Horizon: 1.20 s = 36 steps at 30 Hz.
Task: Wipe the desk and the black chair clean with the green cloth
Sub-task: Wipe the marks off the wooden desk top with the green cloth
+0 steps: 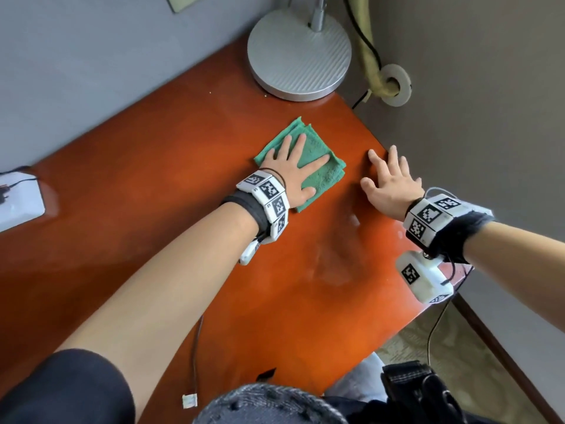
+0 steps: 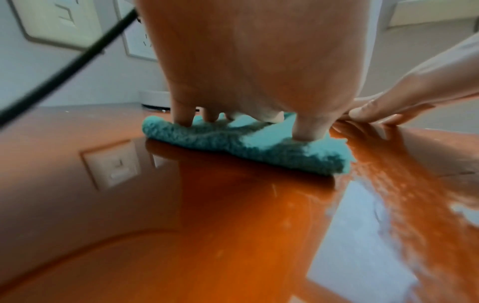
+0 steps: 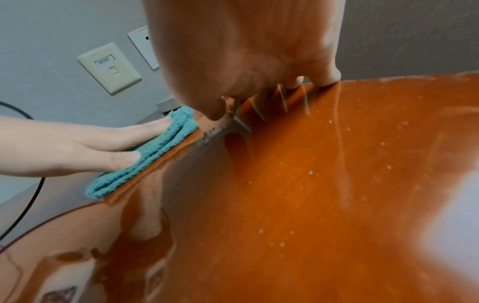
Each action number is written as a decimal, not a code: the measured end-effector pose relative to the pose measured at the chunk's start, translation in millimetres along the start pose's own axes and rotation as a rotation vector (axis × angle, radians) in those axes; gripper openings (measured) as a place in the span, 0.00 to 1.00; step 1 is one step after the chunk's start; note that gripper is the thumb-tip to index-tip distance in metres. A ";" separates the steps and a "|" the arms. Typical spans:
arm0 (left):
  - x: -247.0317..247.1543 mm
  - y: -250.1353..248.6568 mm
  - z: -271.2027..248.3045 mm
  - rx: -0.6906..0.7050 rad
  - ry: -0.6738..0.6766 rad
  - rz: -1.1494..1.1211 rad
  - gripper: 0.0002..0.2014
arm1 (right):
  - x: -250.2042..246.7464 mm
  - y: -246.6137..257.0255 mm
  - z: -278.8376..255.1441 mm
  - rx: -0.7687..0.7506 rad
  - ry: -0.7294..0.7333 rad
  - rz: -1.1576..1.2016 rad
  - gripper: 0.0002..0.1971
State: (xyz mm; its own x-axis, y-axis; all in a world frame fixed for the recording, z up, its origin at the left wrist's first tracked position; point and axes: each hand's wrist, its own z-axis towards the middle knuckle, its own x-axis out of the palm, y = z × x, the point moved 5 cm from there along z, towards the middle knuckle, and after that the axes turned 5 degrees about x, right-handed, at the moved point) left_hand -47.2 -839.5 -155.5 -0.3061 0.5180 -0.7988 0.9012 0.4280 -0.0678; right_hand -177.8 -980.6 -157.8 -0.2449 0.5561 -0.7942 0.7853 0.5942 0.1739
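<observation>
Both hands lie flat on the orange-brown desk (image 1: 189,270). Left hand (image 1: 289,166), fingers spread straight, presses the folded green cloth (image 1: 318,166) toward the far right, near the round lamp base (image 1: 299,56). Right hand (image 1: 389,182) rests open just right of it. Wall plate (image 3: 110,67) lettering is too blurred to read.

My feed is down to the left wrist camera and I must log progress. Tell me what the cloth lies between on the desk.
Observer: In the head view the green cloth lies folded between the lamp base and the near edge of the desk.
Operator: Report the left hand.
Observer: The left hand presses flat on it, fingers spread.
Operator: Report the right hand.
Observer: The right hand rests open at the desk's right edge, off the cloth.
</observation>
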 end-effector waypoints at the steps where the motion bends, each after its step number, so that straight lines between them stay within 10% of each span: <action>1: 2.8 7.7 -5.3 -0.005 0.012 -0.004 0.34 | -0.3 0.2 0.1 -0.003 0.006 -0.008 0.29; 11: 71.7 145.3 -128.0 -0.297 0.091 0.052 0.35 | 0.6 -0.7 -0.3 -0.007 0.027 -0.051 0.32; 17: 108.3 146.9 -180.6 -0.293 0.126 -0.003 0.37 | 1.2 -0.1 -0.8 -0.006 0.006 -0.061 0.33; 36: 44.1 181.6 -83.8 -0.700 -0.156 -0.479 0.33 | 3.3 -0.7 1.4 -0.007 -0.033 -0.058 0.34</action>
State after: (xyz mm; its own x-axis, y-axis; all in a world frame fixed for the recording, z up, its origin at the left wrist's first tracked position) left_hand 77.3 -676.8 -152.9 -0.5129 0.0792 -0.8548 0.2738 0.9588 -0.0754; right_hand -178.4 -980.0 -161.4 -0.2708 0.5018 -0.8215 0.7663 0.6289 0.1316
